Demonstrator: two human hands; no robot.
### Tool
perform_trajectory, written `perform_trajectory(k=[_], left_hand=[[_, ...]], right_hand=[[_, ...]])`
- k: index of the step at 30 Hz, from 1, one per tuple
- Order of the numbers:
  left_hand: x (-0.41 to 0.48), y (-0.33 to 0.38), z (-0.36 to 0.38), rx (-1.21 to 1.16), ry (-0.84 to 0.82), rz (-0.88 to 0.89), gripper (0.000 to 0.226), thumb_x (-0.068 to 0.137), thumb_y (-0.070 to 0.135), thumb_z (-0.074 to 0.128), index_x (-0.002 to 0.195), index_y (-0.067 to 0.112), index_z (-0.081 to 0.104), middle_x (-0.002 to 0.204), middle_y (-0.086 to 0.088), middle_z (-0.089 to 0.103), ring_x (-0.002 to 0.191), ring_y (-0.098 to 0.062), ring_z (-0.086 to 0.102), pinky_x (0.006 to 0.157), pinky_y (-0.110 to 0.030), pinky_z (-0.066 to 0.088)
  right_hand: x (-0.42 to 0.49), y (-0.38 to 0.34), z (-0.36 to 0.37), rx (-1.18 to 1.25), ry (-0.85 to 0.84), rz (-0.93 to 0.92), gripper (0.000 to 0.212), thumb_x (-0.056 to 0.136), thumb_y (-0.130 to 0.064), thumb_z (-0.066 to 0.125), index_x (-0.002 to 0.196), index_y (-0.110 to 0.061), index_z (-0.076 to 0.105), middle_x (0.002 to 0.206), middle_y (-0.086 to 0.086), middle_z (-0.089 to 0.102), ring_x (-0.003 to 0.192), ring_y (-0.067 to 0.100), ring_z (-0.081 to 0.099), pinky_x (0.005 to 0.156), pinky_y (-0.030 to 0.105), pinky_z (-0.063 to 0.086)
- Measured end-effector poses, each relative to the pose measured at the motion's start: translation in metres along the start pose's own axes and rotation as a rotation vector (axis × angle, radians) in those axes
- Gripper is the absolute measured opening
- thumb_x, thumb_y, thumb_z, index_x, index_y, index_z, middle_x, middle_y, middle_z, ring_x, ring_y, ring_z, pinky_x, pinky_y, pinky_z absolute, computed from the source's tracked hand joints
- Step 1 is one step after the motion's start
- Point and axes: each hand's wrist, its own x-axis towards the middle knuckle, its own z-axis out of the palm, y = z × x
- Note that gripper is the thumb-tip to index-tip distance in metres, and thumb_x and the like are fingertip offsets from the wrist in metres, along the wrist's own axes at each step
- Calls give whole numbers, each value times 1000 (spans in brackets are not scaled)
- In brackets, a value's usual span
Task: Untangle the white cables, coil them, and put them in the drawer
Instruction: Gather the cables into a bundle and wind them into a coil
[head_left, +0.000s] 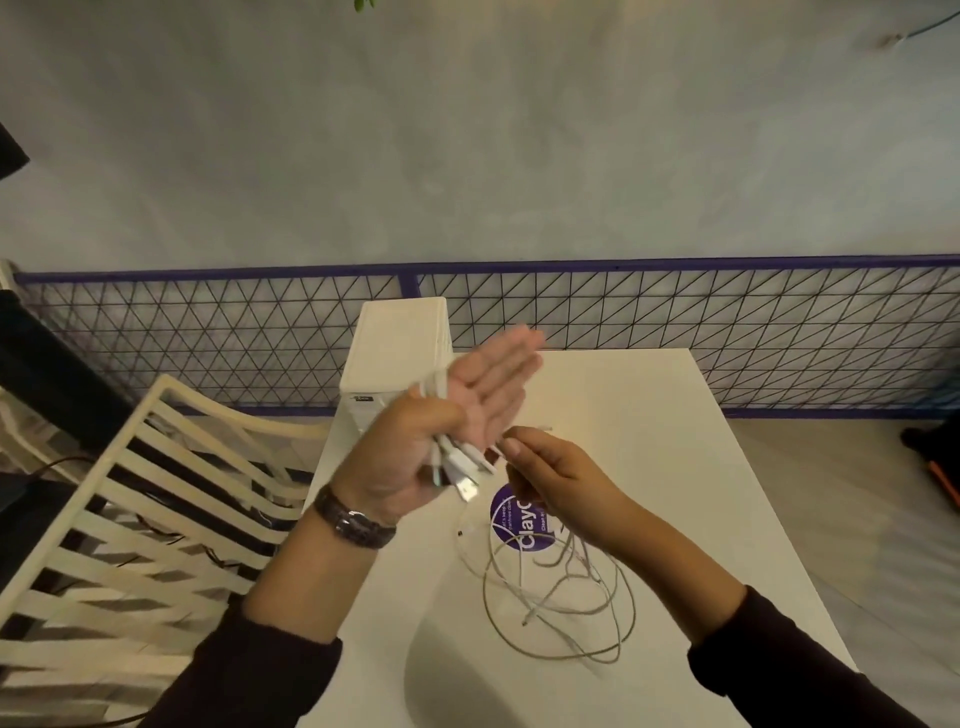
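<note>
A white rectangular tabletop (649, 441) carries a round purple sticker (524, 527) and, at its far left corner, a white plastic drawer box (397, 343). Behind it runs a black wire-mesh fence with a purple frame (675, 322) against a grey wall. A cream slatted chair (156, 493) stands just beside the tabletop's left edge, and pale floor (857, 493) shows past the right edge.

The left hand (447, 431), with a dark watch (356, 522) on its wrist, is raised palm up above the tabletop, fingers straight, its thumb clamping a bundle of thin white cables (454, 460) with plug ends against the palm. The right hand (550, 478), just beside it, pinches 1 strand between thumb and forefinger. The remaining cable lies in loose loops (561, 597) on the tabletop near the sticker, well inside the edges.
</note>
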Motion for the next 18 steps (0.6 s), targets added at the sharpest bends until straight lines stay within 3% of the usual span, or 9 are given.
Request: perform_trajectory(k=[4, 8, 12, 16, 18], left_hand=[[-4, 24, -15, -130, -95, 31, 85, 62, -8, 48, 144, 1, 26, 151, -14, 30, 141, -23, 27, 113, -33, 29], [-5, 27, -22, -131, -86, 82, 84, 61, -6, 52, 142, 1, 31, 150, -15, 31, 141, -25, 26, 112, -34, 30], [-12, 32, -31, -136, -37, 126, 87, 59, -2, 55, 142, 4, 33, 150, -11, 33, 140, -22, 30, 112, -34, 29], [-14, 22, -23, 199, 96, 122, 85, 54, -4, 50, 136, 14, 44, 146, 2, 43, 133, -10, 41, 107, -25, 36], [-18, 21, -11, 510, 105, 83, 86, 60, -2, 43, 142, 25, 36, 150, 9, 35, 117, -6, 56, 89, -26, 48]], right_hand=[[-6, -5, -13, -17, -8, -31, 27, 95, -30, 43, 83, -19, 64, 59, -2, 42, 50, 4, 38, 51, 11, 34], [-7, -1, -18, 3, -24, 13, 25, 86, -40, 48, 80, -26, 68, 58, -5, 44, 50, 3, 38, 51, 11, 34], [-10, 1, -22, -40, -43, 44, 21, 92, -27, 52, 80, -31, 69, 53, -11, 49, 51, 2, 38, 51, 10, 34], [-12, 0, -21, -106, -67, 66, 22, 94, -26, 50, 81, -32, 67, 55, -8, 52, 52, 2, 40, 53, 12, 35], [-14, 1, -19, -179, -89, 59, 22, 93, -33, 52, 79, -40, 66, 65, 4, 56, 59, 8, 44, 58, 19, 38]])
